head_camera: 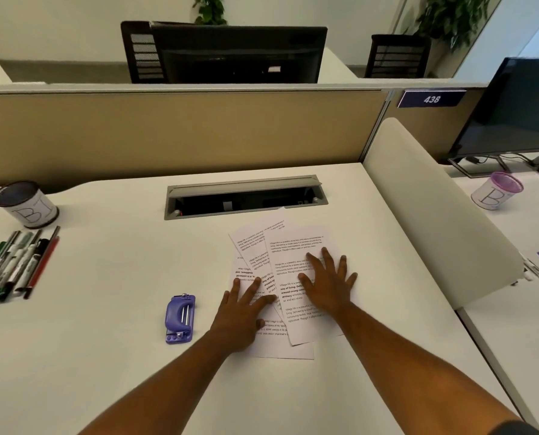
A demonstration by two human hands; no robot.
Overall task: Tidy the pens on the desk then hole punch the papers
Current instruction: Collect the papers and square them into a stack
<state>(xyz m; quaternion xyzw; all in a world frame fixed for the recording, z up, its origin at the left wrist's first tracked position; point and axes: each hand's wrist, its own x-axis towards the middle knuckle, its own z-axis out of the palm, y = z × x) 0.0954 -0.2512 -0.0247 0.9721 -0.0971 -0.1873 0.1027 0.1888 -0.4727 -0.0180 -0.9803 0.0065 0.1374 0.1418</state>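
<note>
Fingers are spread wide and flat, holding nothing: left hand [241, 312] and right hand [327, 282] both press down on the fanned papers [261, 246] mid bench [105, 356]. I'd say square the sheets into 1 neat stack before they go anywhere near the purple hole punch [180, 318] just left of them. Pens [17, 265] lie loose at far left beside a cup [26, 204] marked "B1" or "BI". Sheets read "Village life is a peaceful...", sign on the divider says 438 [431, 98]

White desk [111, 356] before me, fanned printed papers [296, 243] under my palms, purple hole punch [180, 318], loose pens [17, 265], lettered pen cup [26, 204]
</note>
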